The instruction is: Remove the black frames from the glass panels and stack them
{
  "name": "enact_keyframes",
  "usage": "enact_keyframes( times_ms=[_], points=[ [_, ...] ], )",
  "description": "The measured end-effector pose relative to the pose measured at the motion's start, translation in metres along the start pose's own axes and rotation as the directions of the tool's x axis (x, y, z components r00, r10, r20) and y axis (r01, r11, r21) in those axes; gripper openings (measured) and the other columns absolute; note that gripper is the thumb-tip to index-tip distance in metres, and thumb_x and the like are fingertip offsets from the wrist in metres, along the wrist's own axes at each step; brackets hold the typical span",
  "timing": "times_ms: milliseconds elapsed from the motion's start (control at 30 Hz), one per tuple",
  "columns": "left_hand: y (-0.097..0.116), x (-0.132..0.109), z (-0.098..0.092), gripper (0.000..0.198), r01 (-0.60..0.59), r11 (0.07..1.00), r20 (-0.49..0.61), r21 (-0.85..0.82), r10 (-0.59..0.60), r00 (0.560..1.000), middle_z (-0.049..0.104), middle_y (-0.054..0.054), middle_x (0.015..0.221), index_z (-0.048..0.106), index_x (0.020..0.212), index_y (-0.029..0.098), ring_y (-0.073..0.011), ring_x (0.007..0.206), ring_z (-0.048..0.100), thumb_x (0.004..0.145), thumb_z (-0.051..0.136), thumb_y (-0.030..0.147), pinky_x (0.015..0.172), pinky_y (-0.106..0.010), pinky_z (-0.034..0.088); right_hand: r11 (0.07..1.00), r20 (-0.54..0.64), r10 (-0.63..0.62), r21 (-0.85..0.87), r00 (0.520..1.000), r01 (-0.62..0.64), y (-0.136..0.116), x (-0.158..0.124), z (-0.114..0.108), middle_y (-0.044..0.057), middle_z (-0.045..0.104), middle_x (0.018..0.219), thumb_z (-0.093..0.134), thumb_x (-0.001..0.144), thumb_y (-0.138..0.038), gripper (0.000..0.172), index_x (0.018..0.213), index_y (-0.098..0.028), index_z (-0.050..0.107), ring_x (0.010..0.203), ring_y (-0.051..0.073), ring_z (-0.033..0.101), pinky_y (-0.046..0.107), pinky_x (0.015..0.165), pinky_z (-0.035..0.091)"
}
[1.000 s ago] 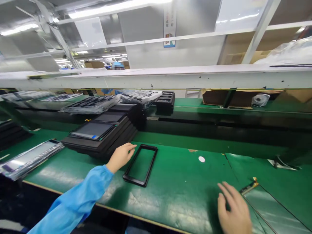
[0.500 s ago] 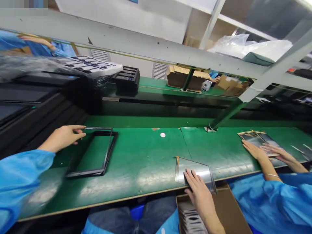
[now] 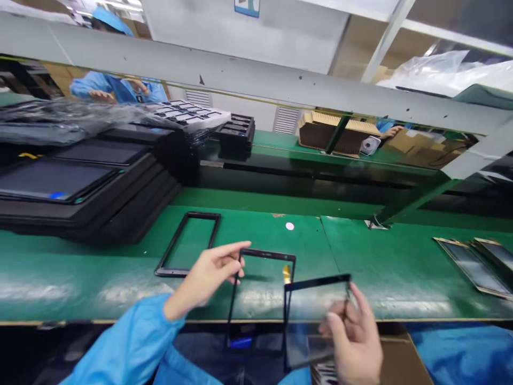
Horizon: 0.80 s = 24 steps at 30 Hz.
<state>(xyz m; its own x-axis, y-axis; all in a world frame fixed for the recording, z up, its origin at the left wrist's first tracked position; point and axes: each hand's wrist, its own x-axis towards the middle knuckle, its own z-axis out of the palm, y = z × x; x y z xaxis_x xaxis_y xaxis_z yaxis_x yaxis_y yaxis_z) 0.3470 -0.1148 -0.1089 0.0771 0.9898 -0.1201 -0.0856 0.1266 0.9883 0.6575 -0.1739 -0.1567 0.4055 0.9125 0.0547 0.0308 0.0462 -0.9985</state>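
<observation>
Both hands are up off the green surface (image 3: 360, 267), and both are loaded. The left hand (image 3: 208, 272) has thumb and forefinger pinched together on the left edge of a black-bordered panel (image 3: 258, 299). That panel hangs upright in the air over the near edge of the surface, with a small yellow tab (image 3: 286, 274) at its upper right corner. The right hand (image 3: 355, 342), at four o'clock from the left, has its grip clamped on the right side of a clear panel (image 3: 311, 321), dark strip uppermost. The two panels sit just beside each other. In this view the clear one's left edge overlaps the bordered one's right edge, but whether they touch cannot be told.

By the look of it, this is a pairing step, with two sheets held side by side and not yet face to face. The next move calls for edge-only holds, squared corners and a slow closing of the gap, since thin sheets like these likely flex and smear easily.

Down on the surface, a black frame (image 3: 203, 214) lies flat at eleven o'clock from the left hand. A stack of black trays (image 3: 120, 208) stands at ten o'clock and a white round sticker (image 3: 289, 226) sits at one. More panels (image 3: 468, 262) lie well apart at three o'clock. Across the line, far off at eleven o'clock, a co-worker (image 3: 116, 88) in blue is at work.
</observation>
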Motion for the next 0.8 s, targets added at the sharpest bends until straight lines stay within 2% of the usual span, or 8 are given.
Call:
enact_keyframes(
  times_ms=[100, 167, 367, 633, 800],
  points=[
    [-0.018, -0.011, 0.023, 0.045, -0.023, 0.998, -0.015, -0.064, 0.023, 1.000, 0.072, -0.007, 0.089, 0.078, 0.129, 0.022, -0.0180, 0.074, 0.069, 0.086, 0.080, 0.031, 0.062, -0.026, 0.060, 0.975, 0.123, 0.165, 0.131, 0.979, -0.180, -0.004, -0.015, 0.038, -0.005, 0.065, 0.080, 0.085, 0.078, -0.042, 0.064, 0.138, -0.036, 0.062, 0.050, 0.013, 0.056, 0.025, 0.043, 0.047],
    [-0.023, -0.017, 0.028, 0.040, -0.058, 0.996, -0.052, -0.064, 0.054, 0.997, 0.072, -0.007, 0.090, 0.081, 0.126, 0.024, -0.0179, 0.076, 0.068, 0.086, 0.080, 0.028, 0.063, -0.025, 0.059, 0.961, 0.155, 0.210, 0.149, 0.965, -0.233, -0.002, -0.022, 0.048, -0.004, 0.066, 0.083, 0.088, 0.074, -0.043, 0.065, 0.134, -0.034, 0.064, 0.054, 0.014, 0.057, 0.024, 0.043, 0.045],
    [-0.019, -0.028, 0.031, 0.033, -0.155, 0.988, -0.068, -0.017, 0.153, 0.986, 0.068, -0.005, 0.091, 0.083, 0.122, 0.028, -0.0169, 0.079, 0.065, 0.089, 0.079, 0.025, 0.065, -0.024, 0.059, 0.938, 0.181, 0.261, 0.183, 0.948, -0.294, 0.004, -0.026, 0.045, -0.004, 0.067, 0.086, 0.091, 0.073, -0.042, 0.071, 0.136, -0.028, 0.063, 0.056, 0.010, 0.057, 0.019, 0.045, 0.046],
    [-0.019, -0.032, 0.034, 0.033, -0.211, 0.977, -0.047, -0.015, 0.211, 0.976, 0.067, -0.003, 0.093, 0.081, 0.125, 0.034, -0.0171, 0.083, 0.067, 0.094, 0.076, 0.024, 0.071, -0.025, 0.060, 0.918, 0.238, 0.297, 0.197, 0.925, -0.345, -0.001, -0.027, 0.048, -0.005, 0.067, 0.087, 0.089, 0.077, -0.040, 0.067, 0.138, -0.032, 0.062, 0.053, 0.008, 0.055, 0.018, 0.045, 0.045],
    [-0.015, -0.035, 0.035, 0.033, -0.231, 0.973, -0.049, 0.001, 0.230, 0.972, 0.067, -0.003, 0.093, 0.082, 0.122, 0.034, -0.0166, 0.082, 0.068, 0.093, 0.075, 0.021, 0.072, -0.024, 0.060, 0.905, 0.239, 0.317, 0.216, 0.918, -0.368, -0.007, -0.027, 0.050, -0.006, 0.069, 0.085, 0.088, 0.077, -0.041, 0.061, 0.134, -0.038, 0.066, 0.051, 0.007, 0.055, 0.017, 0.045, 0.044]
  ],
)
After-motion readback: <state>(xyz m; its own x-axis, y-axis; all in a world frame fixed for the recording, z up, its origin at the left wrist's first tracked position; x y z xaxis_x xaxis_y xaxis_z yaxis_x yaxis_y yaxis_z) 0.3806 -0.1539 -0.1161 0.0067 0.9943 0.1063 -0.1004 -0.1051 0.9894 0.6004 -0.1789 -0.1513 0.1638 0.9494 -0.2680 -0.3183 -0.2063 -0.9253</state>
